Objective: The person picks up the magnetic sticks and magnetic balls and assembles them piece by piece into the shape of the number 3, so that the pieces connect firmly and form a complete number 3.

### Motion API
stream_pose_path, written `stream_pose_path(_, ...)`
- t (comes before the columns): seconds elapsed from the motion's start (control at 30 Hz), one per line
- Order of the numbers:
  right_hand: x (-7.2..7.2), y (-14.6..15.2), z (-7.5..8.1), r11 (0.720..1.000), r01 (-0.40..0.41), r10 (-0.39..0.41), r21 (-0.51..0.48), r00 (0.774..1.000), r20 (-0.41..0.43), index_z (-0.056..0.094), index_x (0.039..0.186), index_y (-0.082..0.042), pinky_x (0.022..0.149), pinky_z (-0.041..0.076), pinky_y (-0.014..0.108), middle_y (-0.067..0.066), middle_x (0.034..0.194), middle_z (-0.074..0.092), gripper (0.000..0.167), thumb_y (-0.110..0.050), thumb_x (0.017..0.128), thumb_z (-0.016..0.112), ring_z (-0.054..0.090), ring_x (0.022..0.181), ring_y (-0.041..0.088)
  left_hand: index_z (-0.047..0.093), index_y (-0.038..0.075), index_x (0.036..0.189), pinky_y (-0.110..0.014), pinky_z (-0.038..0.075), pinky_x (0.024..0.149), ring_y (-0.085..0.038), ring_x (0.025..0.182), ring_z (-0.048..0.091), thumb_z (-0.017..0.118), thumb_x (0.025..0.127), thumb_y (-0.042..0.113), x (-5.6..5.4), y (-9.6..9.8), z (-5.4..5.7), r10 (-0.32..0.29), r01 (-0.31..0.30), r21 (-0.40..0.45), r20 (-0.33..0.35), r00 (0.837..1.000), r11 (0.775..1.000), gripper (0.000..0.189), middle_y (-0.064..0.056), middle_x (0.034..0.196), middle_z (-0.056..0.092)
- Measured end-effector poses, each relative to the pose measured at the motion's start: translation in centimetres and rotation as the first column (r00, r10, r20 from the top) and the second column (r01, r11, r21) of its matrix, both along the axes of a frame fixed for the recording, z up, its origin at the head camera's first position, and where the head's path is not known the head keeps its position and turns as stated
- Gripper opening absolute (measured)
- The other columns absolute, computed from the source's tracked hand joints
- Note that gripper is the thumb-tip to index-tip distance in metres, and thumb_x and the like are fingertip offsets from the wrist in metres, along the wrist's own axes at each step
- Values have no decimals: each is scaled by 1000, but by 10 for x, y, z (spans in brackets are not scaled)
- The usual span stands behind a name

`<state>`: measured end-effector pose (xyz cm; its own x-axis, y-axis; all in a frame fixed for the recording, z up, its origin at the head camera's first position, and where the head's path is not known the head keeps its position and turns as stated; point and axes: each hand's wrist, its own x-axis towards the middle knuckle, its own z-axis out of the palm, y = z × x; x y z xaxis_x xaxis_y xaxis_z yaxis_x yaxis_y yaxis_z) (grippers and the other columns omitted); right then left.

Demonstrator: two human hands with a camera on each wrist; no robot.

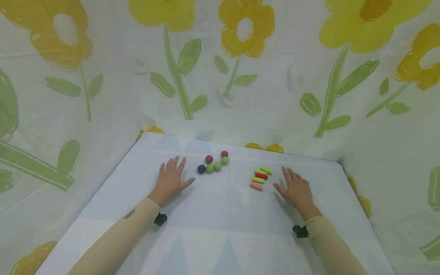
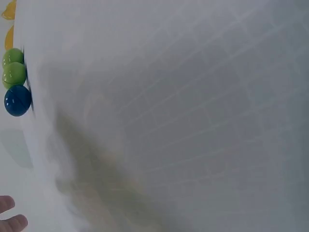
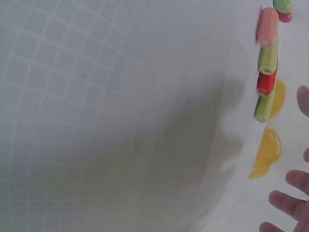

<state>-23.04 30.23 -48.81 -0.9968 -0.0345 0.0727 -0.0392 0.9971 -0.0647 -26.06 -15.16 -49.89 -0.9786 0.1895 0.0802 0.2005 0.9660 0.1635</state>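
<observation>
My left hand (image 1: pixel 170 180) is spread over the left part of the table, fingers fairly straight, holding nothing. Just right of it lies a dark blue ball (image 1: pixel 201 169), followed by three green balls (image 1: pixel 218 166) in a slanting row. Behind these are two dark pink balls (image 1: pixel 209 159). On the right, several short cylinders lie close together: yellow-green ones (image 1: pixel 258 180), a red cylinder (image 1: pixel 261 176) and a salmon-pink cylinder (image 1: pixel 256 186). Right of them, apart, my right hand (image 1: pixel 298 193) has its fingers extended and holds nothing. The right wrist view shows small holes in the cylinder ends (image 3: pixel 265 42).
A pale cloth with light blue triangles covers the table (image 1: pixel 213 217). Flower-printed curtains (image 1: pixel 275 99) hang behind it and at both sides. A black wrist camera (image 1: pixel 160 219) sits under the left wrist, another black camera (image 1: pixel 300 231) under the right.
</observation>
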Motion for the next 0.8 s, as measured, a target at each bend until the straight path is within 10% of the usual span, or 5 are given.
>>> stream_pose_path(0.43, 5, -8, -6, 992, -23, 24, -124, 1000, 6, 46, 143, -12, 96, 46, 58, 20, 132, 58, 63, -41, 91, 65, 56, 117, 39, 34, 12, 152, -57, 33, 111, -36, 131, 47, 54, 90, 61, 8, 4, -4, -24, 25, 22, -43, 999, 999, 82, -17, 136, 55)
stream_pose_path(0.8, 5, -22, -7, 920, 78, -16, -384, 987, 161, 57, 130, -13, 80, 54, 39, 9, 114, 63, 48, -34, 89, 70, 59, 103, 26, 50, 8, 140, -54, 43, 99, -33, 117, 56, 61, 89, 56, 18, 16, -10, -29, 39, 107, -89, 996, 993, 71, -17, 124, 62)
